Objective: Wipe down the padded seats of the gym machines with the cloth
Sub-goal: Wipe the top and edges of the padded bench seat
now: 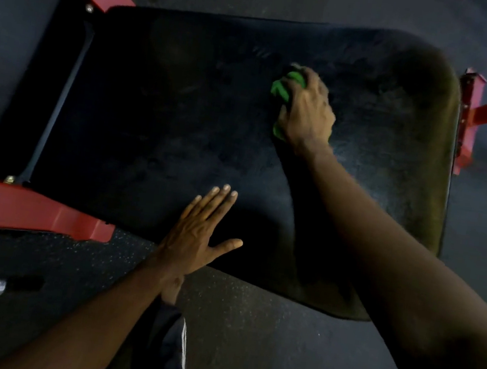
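Single head-worn wide-angle camera, looking steeply down from close above a padded seat.

The view is facing forward and down, and the black padded seat is filling the middle and upper frame. Both forearms are coming in from the bottom edge. The left hand is lying flat at lower centre, and the right hand is gripping a green cloth right of centre in the upper half. The red frame is crossing the upper left, lower left and right edge. Speckled floor is showing along the bottom. The wide lens is bowing the seat's outline.
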A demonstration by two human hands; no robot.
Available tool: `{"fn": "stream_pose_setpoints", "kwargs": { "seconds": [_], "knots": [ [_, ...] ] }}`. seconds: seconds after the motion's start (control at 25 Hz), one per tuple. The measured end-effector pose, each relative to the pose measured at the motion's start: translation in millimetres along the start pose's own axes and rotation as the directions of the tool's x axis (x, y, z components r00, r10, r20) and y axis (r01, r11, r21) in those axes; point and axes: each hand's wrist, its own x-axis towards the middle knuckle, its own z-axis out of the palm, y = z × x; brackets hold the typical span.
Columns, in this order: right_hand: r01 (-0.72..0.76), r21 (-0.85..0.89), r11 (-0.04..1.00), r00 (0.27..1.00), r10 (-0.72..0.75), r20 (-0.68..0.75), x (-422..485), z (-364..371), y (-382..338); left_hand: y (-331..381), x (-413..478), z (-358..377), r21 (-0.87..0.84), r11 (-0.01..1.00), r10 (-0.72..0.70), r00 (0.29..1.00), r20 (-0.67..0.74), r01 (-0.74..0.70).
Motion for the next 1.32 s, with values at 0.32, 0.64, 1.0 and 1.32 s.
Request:
{"fn": "stream_pose_setpoints", "kwargs": {
  "seconds": [0.32, 0.64, 1.0, 1.32],
  "knots": [
    [-0.193, 0.323, 0.926, 0.978, 0.208, -0.014, 16.8, -18.7, 1.9, 2.2, 45.8, -25.4, -0.068, 0.994, -0.098, 0.984, -0.151, 0.088],
    [-0.506, 0.293, 0.811, 0.845, 0.399, 0.356, 47.2, -30.2, -12.5, -9.5, 47.6, -24.9, -0.026, 0.996, -0.092, 0.994, -0.052, 0.091],
    [0.101, -0.289, 0.952, 0.995, -0.095, 0.034, 56.0, -42.6, -33.2, -11.1, 46.7, -25.8, -0.070, 0.993, -0.096, 0.995, -0.025, 0.095],
    [0.221, -0.244, 0.944, 0.967, -0.180, 0.178, 35.0, 11.8, -24.7, -13.9, 45.3, -22.2, -0.057, 0.994, -0.088, 0.996, 0.003, 0.088]
  ]
}}
